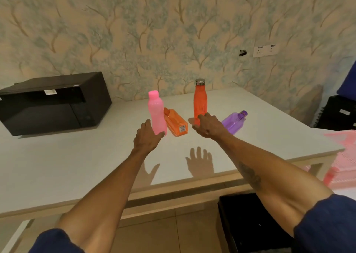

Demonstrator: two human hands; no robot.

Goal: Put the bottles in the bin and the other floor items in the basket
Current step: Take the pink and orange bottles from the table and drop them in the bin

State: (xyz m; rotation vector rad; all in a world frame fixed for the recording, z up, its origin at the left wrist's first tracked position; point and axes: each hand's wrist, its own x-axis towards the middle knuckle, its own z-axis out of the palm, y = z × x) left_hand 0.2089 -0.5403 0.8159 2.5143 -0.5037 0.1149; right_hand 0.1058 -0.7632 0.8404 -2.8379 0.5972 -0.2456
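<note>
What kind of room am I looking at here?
Probably a room in a home, perhaps a kitchen or dining corner: a microwave sits on a white table against patterned wallpaper, with a wall socket nearby.

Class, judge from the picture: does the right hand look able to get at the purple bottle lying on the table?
Probably yes. The purple bottle lies just right of the right hand with nothing between them; the red bottle stands ahead, out of the way.

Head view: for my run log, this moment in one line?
left hand grips pink bottle | right hand at red bottle, grip unclear | orange bottle, purple bottle lying
</note>
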